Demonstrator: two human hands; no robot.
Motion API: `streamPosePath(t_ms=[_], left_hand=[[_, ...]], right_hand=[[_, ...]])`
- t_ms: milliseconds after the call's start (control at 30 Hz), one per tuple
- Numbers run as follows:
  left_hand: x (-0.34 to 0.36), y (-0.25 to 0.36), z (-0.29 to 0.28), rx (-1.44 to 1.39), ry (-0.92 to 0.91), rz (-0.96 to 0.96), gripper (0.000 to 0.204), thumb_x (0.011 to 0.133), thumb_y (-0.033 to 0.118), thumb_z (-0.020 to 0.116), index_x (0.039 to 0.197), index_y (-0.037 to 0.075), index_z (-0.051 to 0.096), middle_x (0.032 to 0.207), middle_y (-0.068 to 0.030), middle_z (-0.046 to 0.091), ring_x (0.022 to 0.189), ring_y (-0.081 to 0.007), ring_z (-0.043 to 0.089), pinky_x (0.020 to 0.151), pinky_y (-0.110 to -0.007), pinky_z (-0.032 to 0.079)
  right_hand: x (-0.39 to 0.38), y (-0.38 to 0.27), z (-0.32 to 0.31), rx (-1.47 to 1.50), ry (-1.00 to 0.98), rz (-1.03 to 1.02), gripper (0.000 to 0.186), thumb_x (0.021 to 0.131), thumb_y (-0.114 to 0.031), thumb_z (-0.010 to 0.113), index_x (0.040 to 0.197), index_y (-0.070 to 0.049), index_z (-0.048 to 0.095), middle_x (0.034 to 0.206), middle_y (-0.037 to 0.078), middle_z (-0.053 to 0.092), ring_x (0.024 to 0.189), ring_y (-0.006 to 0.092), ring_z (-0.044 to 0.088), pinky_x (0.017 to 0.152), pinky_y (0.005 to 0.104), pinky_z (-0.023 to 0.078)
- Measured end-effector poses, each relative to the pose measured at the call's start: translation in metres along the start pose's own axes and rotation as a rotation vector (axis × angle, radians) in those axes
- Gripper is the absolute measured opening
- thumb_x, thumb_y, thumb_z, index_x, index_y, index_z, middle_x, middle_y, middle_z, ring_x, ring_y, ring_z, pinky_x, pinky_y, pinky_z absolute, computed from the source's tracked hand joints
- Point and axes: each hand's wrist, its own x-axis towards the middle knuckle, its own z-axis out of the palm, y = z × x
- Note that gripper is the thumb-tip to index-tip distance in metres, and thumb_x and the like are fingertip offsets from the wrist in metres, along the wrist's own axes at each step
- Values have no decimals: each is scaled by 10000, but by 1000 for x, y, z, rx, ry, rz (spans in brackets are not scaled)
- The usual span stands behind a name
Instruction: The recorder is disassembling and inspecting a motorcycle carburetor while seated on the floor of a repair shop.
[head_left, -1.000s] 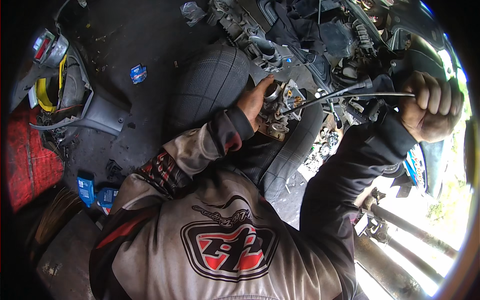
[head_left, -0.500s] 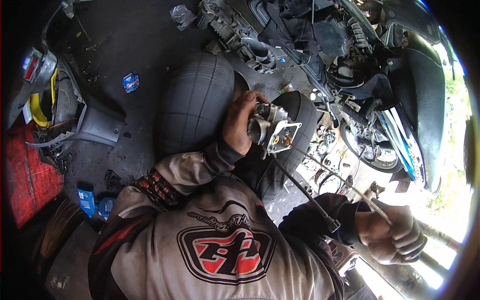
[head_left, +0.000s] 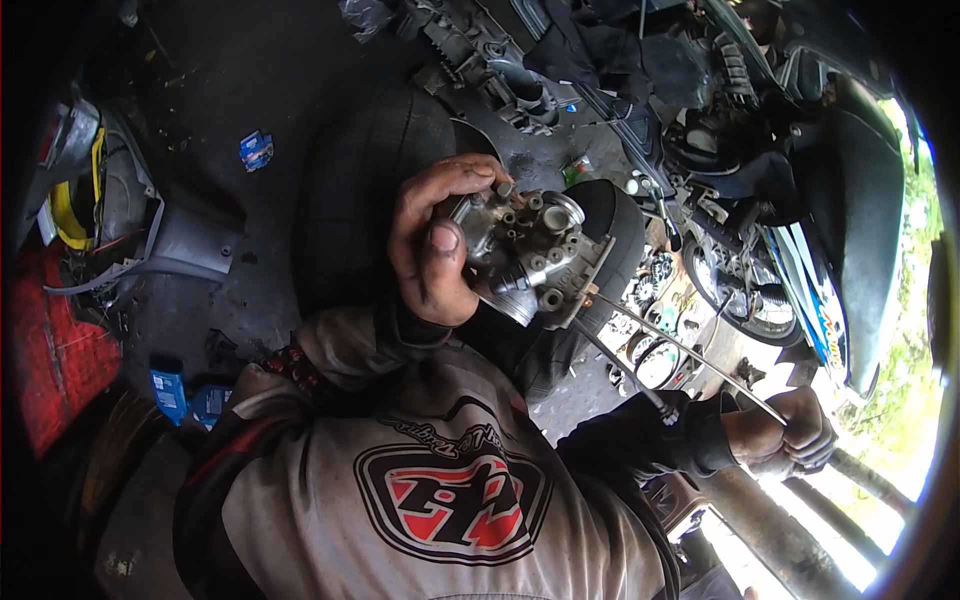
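Observation:
My left hand (head_left: 430, 240) grips a metal carburetor (head_left: 530, 255) over my legs, with the thumb on the near side and fingers curled over the top. My right hand (head_left: 785, 430), low at the right, is closed round a thin metal rod or cable (head_left: 690, 355) that runs up-left to the carburetor's right side. A dark cable (head_left: 630, 380) with a metal end fitting hangs below the carburetor, beside the thin one. My checked trouser legs (head_left: 350, 200) lie under the hands.
Engine casings (head_left: 500, 70) lie at the top. A partly dismantled scooter (head_left: 840, 240) and loose parts (head_left: 655, 355) are at the right. At the left are plastic body panels (head_left: 190, 240), a red surface (head_left: 60, 360), blue bottles (head_left: 170, 395) and a small blue packet (head_left: 256, 150).
My right hand has dropped from upper right to lower right with the thin rod or cable. My left hand has moved left and turned the carburetor over to show another face.

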Motion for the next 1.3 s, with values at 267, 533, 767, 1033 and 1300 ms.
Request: streamPosePath(t_ms=[267,533,767,1033,1300], left_hand=[[2,-1,-11,-37,-56,199,471,1011,362,487,1212,-63,467,1135,-239,549,963,-316,612,798,-436,528],[3,2,-15,-50,-92,301,548,1010,451,481,1230,-51,483,1155,-312,536,973,-313,624,809,-427,527],[3,4,-18,-15,-72,275,486,1019,390,468,1173,-64,547,1129,-272,578,989,-322,619,810,-428,522],[9,2,3,-436,70,-882,335,1040,350,481,1129,47,595,986,-28,634,919,-89,614,833,-253,487],[12,-14,10,-744,30,-1387,379,1021,424,495,1213,106,571,997,-62,714,836,-187,722,752,-359,618]], right_hand=[[9,-1,-35,193,115,17,359,715,24,474,457,-194,352,437,-74,324,372,37,228,400,226,118],[13,3,-36,224,142,5,373,773,9,392,457,-187,357,428,-65,315,371,38,229,402,236,113],[14,12,-37,250,120,2,382,798,-11,394,464,-179,321,441,-54,305,378,47,225,396,243,129],[54,33,-9,-316,-45,21,341,865,-41,429,565,-174,339,549,-36,309,490,103,287,477,255,268],[55,155,-10,-779,-245,39,166,937,-108,554,783,-93,498,705,11,505,631,148,491,628,282,440]])
